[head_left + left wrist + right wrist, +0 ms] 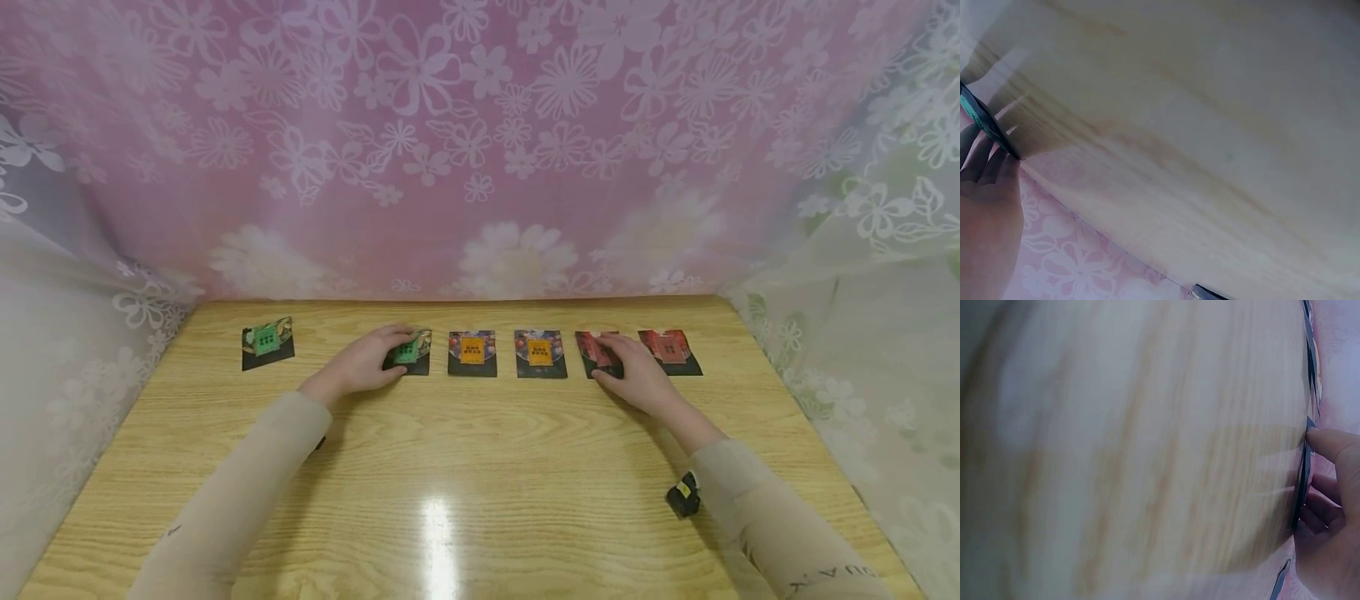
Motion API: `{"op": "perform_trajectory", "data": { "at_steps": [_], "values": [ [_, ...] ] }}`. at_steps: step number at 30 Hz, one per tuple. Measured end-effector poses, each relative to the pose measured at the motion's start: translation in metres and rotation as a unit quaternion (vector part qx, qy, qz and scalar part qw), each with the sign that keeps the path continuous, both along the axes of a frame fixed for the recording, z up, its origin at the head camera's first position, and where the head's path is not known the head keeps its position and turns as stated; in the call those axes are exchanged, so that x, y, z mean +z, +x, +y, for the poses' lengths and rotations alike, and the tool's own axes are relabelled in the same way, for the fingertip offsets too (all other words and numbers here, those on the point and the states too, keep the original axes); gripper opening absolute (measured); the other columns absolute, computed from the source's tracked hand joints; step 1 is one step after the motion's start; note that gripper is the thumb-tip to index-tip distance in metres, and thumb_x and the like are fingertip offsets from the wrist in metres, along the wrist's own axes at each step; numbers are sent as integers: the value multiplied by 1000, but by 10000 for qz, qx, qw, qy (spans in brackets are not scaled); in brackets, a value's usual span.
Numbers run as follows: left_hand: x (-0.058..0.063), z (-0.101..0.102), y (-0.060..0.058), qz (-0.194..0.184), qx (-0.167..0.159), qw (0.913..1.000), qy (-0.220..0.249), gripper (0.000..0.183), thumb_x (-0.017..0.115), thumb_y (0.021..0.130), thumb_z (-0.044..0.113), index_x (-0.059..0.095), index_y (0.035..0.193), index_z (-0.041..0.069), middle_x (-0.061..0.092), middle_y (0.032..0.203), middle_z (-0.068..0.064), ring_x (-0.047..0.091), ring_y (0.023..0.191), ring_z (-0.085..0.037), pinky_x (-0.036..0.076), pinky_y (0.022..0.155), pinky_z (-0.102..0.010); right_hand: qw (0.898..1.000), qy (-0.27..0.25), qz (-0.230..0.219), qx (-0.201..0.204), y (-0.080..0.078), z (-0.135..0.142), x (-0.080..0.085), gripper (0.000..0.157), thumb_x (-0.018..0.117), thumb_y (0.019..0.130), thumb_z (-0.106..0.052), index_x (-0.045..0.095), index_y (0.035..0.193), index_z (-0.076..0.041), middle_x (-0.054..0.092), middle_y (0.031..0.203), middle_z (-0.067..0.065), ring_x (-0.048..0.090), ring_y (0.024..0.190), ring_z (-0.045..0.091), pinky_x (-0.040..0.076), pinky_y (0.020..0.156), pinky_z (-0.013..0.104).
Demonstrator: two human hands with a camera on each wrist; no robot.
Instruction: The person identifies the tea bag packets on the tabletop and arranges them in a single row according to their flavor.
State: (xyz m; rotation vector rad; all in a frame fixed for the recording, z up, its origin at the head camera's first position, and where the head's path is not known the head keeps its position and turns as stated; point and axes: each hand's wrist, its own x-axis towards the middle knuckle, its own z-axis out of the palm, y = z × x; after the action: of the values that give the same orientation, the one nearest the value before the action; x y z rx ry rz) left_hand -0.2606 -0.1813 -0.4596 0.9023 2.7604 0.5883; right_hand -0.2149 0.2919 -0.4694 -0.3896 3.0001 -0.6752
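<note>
Six flat printed packets lie in a row across the table. My left hand (365, 360) grips the green-labelled packet (422, 354) second from the left, fingers at its far edge and thumb at the near edge; the hand covers its left part. My right hand (637, 372) holds a red-labelled packet (591, 354), second from the right, in the same way and hides its right part. In the right wrist view, thumb and fingers span that packet (1302, 481). The left wrist view shows fingers against the green packet (985, 122).
Between the hands lie two orange-labelled packets, one on the left (472, 353) and one on the right (540, 353). Another green packet (267, 342) sits slightly turned at far left, another red one (671, 352) at far right. Floral curtains (480, 167) surround the wooden table (480, 450).
</note>
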Motion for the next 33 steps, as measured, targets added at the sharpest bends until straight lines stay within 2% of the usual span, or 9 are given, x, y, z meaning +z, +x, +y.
{"op": "perform_trajectory", "data": {
  "at_steps": [15, 19, 24, 28, 30, 33],
  "values": [
    [2, -1, 4, 58, 132, 9999, -6, 63, 69, 104, 19, 46, 159, -1, 38, 169, -24, 39, 155, -46, 37, 127, -61, 10000, -9, 41, -25, 0, 1, -1, 67, 73, 102, -22, 46, 158, 3, 41, 164, 29, 34, 152, 55, 33, 122, 74],
    [4, -7, 6, 255, 211, 9994, 117, 60, 68, 105, 24, 49, 157, 0, 41, 166, -25, 41, 153, -47, 36, 126, -63, 10000, -27, 47, -24, 0, 0, 0, 67, 74, 101, -21, 46, 157, 3, 42, 163, 30, 35, 151, 55, 33, 122, 74],
    [6, -28, 10, 692, 323, 9971, 47, 57, 62, 108, 25, 50, 155, -3, 45, 163, -28, 43, 150, -51, 34, 127, -65, 10000, -2, 7, -34, 0, 0, 0, 66, 73, 102, -21, 46, 158, 2, 41, 164, 29, 34, 152, 54, 33, 123, 73],
    [5, -53, 14, 1062, 433, 9927, -367, 52, 60, 108, 22, 52, 153, -4, 48, 161, -29, 48, 147, -51, 40, 123, -65, 10000, 22, -28, -44, 0, -1, 0, 67, 73, 102, -22, 46, 158, 2, 41, 165, 29, 34, 152, 54, 32, 123, 73],
    [7, -67, 17, 1113, 570, 9907, -530, 51, 60, 109, 22, 53, 153, -3, 49, 160, -29, 50, 145, -50, 43, 121, -65, 10000, 35, -30, -46, 0, -1, 0, 67, 73, 102, -22, 46, 158, 1, 41, 165, 29, 34, 152, 54, 32, 123, 73],
    [11, -89, 22, 996, 868, 9892, -641, 52, 59, 110, 23, 52, 154, -3, 47, 161, -28, 48, 145, -52, 42, 120, -67, 10000, 50, -19, -42, 0, 0, -1, 66, 73, 102, -22, 46, 158, 1, 41, 164, 28, 34, 152, 54, 33, 123, 73]
  ]
}}
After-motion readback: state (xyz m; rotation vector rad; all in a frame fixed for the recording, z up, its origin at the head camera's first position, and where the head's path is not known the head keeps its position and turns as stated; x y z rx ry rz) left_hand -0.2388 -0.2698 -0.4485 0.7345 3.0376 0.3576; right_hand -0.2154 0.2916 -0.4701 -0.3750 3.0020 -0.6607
